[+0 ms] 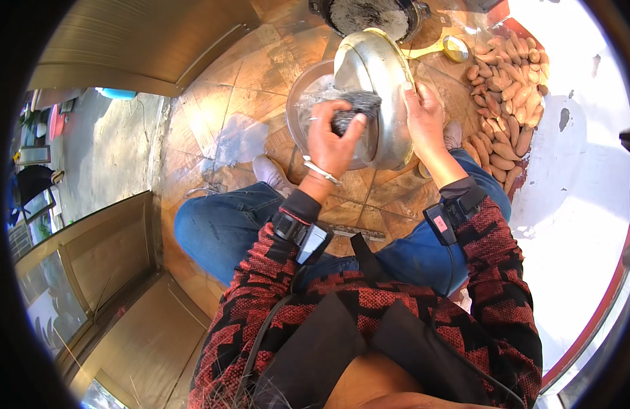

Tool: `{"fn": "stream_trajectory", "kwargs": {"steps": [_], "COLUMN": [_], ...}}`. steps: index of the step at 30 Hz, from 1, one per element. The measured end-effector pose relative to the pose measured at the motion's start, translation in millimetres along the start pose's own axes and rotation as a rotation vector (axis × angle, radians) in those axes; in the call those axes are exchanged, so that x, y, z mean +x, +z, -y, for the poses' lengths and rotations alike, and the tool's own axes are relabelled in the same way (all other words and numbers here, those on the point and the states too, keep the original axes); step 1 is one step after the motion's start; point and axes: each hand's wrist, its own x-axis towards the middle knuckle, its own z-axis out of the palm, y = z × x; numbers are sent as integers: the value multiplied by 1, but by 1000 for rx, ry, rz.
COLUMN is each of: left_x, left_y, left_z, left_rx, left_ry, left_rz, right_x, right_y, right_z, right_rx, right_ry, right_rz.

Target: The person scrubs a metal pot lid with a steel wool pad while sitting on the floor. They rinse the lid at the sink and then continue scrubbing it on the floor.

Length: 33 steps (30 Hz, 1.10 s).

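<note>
My left hand (328, 136) is closed around a dark grey, wiry scouring pad (359, 108). It presses the pad against the inner side of a round, silvery metal basin (393, 88), which is tilted up on its edge. At the basin's right rim, my right hand (425, 112) grips it with the thumb on the near side. Beneath and to the left is a wide, pale tub (294, 112) with cloudy greyish water in it. The metal basin hides the tub's right part.
A dark pan (416, 20) holding grey-white ash-like matter stands at the top. Beside it lies a yellow ladle (455, 49). Sweet potatoes (509, 92) are heaped at right by a white wall. Brown door panels (124, 41) stand at left. My shoes flank the tub on the tiled floor.
</note>
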Motion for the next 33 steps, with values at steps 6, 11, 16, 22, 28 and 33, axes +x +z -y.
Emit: {"fn": "stream_trajectory", "kwargs": {"steps": [6, 11, 16, 22, 28, 33], "left_x": [14, 129, 93, 11, 81, 30], "left_y": [37, 27, 32, 25, -5, -2], "left_z": [-21, 22, 23, -14, -30, -35], "left_rx": [154, 154, 152, 125, 205, 295], "left_ry": [159, -110, 97, 182, -22, 409], "left_rz": [-92, -134, -80, -28, -128, 107], "right_x": [-3, -8, 0, -1, -16, -28], "right_y": [2, -9, -14, -25, -20, -16], "right_z": [-4, -4, -5, -4, 6, 17], "right_rx": [-137, -63, -10, -91, -195, -154], "right_ry": [-125, -97, -99, -214, -213, -256], "right_rz": [22, 114, 58, 122, 213, 317]}}
